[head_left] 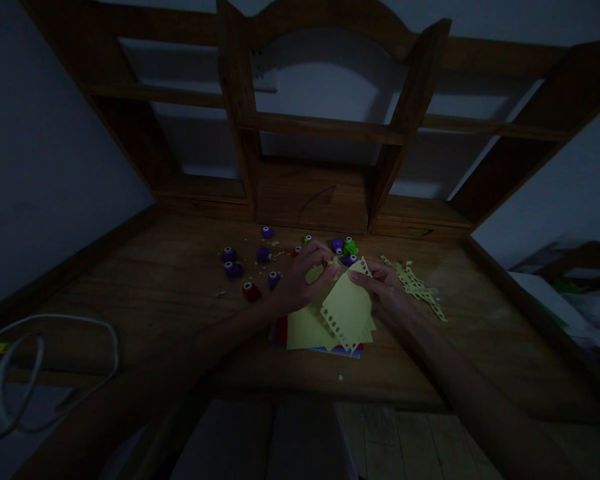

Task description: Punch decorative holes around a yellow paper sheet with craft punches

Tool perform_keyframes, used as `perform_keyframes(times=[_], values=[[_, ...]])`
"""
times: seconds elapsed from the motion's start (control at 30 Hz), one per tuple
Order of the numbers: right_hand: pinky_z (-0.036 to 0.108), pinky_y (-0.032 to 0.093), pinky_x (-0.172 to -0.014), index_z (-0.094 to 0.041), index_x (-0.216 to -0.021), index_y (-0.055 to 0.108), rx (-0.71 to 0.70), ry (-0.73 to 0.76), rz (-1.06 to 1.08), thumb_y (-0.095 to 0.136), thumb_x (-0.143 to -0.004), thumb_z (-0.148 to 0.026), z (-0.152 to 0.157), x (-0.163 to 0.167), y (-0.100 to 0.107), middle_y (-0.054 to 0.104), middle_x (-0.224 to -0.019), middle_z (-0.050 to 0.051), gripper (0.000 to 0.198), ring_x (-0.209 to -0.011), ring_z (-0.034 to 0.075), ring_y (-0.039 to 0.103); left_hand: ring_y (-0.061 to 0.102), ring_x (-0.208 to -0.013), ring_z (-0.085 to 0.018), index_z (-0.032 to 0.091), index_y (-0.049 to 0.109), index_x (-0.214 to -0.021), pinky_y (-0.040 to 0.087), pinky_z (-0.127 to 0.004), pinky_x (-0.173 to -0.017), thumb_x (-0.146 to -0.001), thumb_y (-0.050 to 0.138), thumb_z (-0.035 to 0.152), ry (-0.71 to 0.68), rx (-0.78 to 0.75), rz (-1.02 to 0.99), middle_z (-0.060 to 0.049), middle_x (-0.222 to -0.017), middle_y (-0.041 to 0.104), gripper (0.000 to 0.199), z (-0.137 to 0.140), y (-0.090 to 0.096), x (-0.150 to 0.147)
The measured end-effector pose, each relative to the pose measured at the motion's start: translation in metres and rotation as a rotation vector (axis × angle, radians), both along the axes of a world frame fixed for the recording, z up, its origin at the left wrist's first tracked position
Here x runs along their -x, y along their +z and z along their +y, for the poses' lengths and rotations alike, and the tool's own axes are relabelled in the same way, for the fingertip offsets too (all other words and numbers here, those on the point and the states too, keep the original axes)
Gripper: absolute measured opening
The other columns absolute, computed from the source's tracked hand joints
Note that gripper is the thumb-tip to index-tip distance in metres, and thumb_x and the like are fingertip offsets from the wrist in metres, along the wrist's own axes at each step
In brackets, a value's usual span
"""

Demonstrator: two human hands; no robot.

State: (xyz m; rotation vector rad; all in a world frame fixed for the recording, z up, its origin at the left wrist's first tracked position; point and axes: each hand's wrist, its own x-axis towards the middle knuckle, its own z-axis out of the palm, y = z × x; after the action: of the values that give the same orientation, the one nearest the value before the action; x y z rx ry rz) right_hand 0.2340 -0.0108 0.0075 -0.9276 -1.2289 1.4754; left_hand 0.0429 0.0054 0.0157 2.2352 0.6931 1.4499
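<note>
My right hand point(391, 292) pinches a yellow sheet of paper point(349, 305) with its thumb on top. Small flower-shaped holes run along two edges of that sheet. Close by the sheet's upper left corner, my left hand point(307, 275) is closed with its fingertips together. A small pale bit seems to be at those fingertips, too dark to make out. Under both hands lies a stack of coloured paper point(300, 333), yellow on top, with red and blue edges showing. Beyond the hands stand a green craft punch point(350, 245) and a purple craft punch point(337, 245).
Several purple punches point(233, 269) and a red punch point(251, 291) lie left on the wooden desk point(170, 280) among tiny paper cutouts. Right sits a cut-up yellow paper scrap point(417, 285). A white cable point(115, 340) loops at the left front. Wooden shelves point(325, 127) rise behind.
</note>
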Motion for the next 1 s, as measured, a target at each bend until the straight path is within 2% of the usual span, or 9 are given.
perform_keyframes(times=[0.13, 0.37, 0.57, 0.77, 1.0], values=[[0.025, 0.046, -0.057, -0.017, -0.091, 0.070, 0.015, 0.048, -0.033, 0.074, -0.070, -0.029, -0.0018, -0.0004, 0.0025, 0.071, -0.078, 0.004, 0.025, -0.061, 0.015, 0.063, 0.049, -0.089, -0.016, 0.017, 0.053, -0.080, 0.040, -0.031, -0.081, -0.090, 0.049, 0.023, -0.030, 0.097, 0.025, -0.004, -0.089, 0.049, 0.012, 0.0014, 0.0032, 0.0027], [0.026, 0.046, -0.058, -0.018, -0.097, 0.070, 0.031, 0.117, -0.062, 0.072, -0.071, -0.032, -0.0044, -0.0007, 0.0046, 0.071, -0.080, 0.004, 0.030, -0.062, 0.016, 0.063, 0.048, -0.090, -0.017, 0.016, 0.053, -0.078, 0.039, -0.029, -0.082, -0.092, 0.045, 0.030, -0.191, 0.330, 0.055, -0.004, -0.088, 0.048, 0.021, 0.0018, 0.0033, 0.0032], [0.026, 0.045, -0.059, -0.018, -0.096, 0.071, 0.006, 0.146, -0.081, 0.070, -0.072, -0.030, -0.0046, -0.0022, 0.0047, 0.070, -0.079, 0.003, 0.027, -0.063, 0.016, 0.062, 0.048, -0.086, -0.016, 0.016, 0.051, -0.074, 0.038, -0.028, -0.080, -0.091, 0.047, 0.035, -0.267, 0.402, 0.064, -0.003, -0.085, 0.048, 0.025, 0.0029, -0.0020, 0.0005], [0.027, 0.045, -0.058, -0.018, -0.098, 0.069, 0.029, 0.075, -0.093, 0.070, -0.072, -0.032, -0.0041, -0.0048, 0.0067, 0.070, -0.079, 0.003, 0.030, -0.061, 0.016, 0.062, 0.050, -0.087, -0.017, 0.016, 0.051, -0.072, 0.040, -0.029, -0.081, -0.088, 0.051, 0.038, -0.318, 0.463, 0.132, -0.004, -0.088, 0.051, 0.028, 0.0002, 0.0038, 0.0036], [0.024, 0.041, -0.050, -0.018, -0.088, 0.070, 0.026, -0.026, -0.090, 0.071, -0.069, -0.031, -0.0057, -0.0018, 0.0082, 0.067, -0.068, 0.001, 0.024, -0.054, 0.015, 0.058, 0.052, -0.089, -0.018, 0.015, 0.055, -0.075, 0.041, -0.031, -0.082, -0.088, 0.051, 0.035, -0.328, 0.470, 0.103, -0.005, -0.090, 0.051, 0.024, 0.0000, 0.0032, 0.0033]])
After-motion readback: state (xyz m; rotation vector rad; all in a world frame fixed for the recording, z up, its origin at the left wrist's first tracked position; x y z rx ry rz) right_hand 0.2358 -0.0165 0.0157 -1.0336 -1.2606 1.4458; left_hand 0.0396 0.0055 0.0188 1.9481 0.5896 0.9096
